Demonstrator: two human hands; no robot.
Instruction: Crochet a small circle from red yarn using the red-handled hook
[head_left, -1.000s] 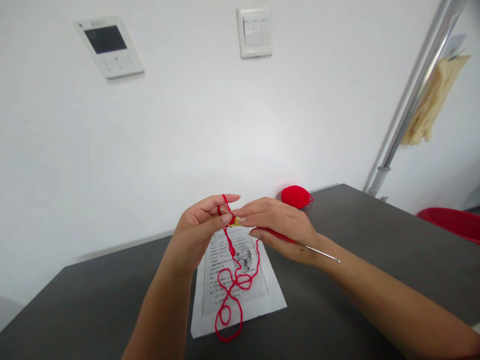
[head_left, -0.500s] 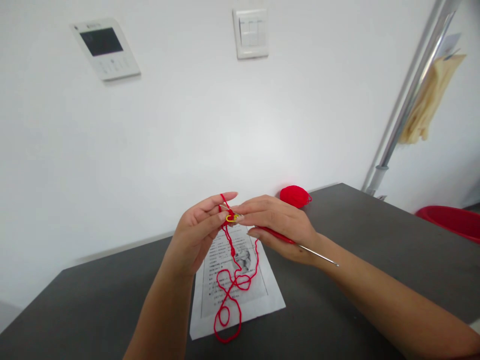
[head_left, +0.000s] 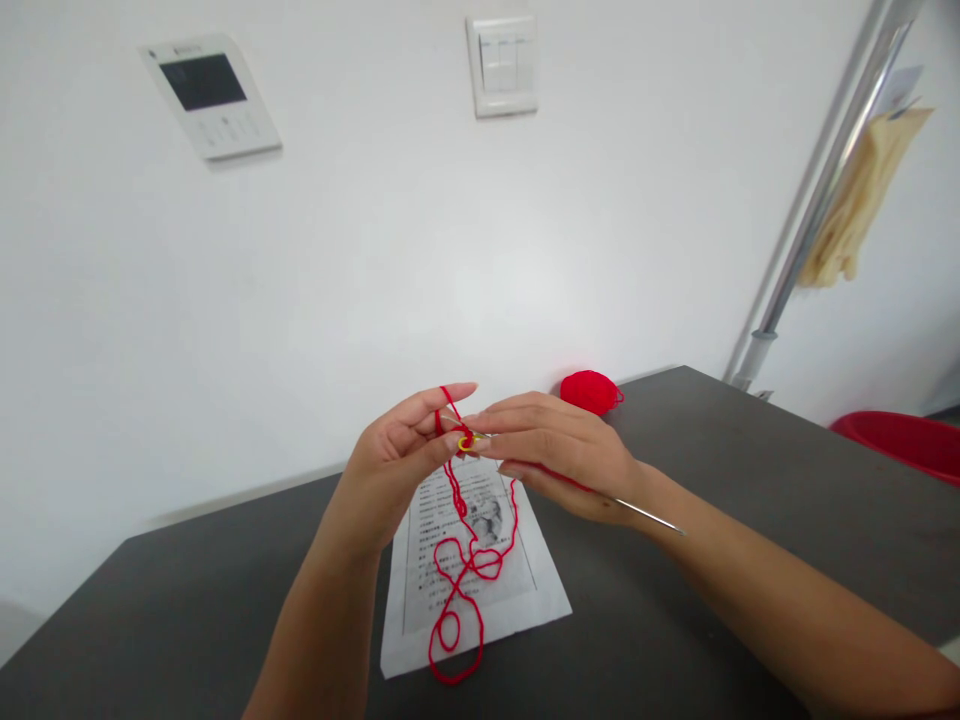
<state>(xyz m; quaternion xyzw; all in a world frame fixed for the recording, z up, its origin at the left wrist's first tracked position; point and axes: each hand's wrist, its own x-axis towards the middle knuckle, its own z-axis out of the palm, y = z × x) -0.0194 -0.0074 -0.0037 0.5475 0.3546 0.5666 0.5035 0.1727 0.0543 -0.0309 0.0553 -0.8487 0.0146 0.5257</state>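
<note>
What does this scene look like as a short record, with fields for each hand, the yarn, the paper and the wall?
Left hand: pinching a small red yarn piece, strand over one finger
Right hand: holding a red-handled metal hook
Yellow ring: at the fingertips, partly hidden
Loose yarn: looped across the printed sheet, past its near edge
Yarn ball: on dark table, near the wall
Wall fixtures: screen panel, switch

Two hands (head_left: 386, 455) (head_left: 562, 445) — one hook (head_left: 646, 514) (one paper sheet (head_left: 514, 595))
</note>
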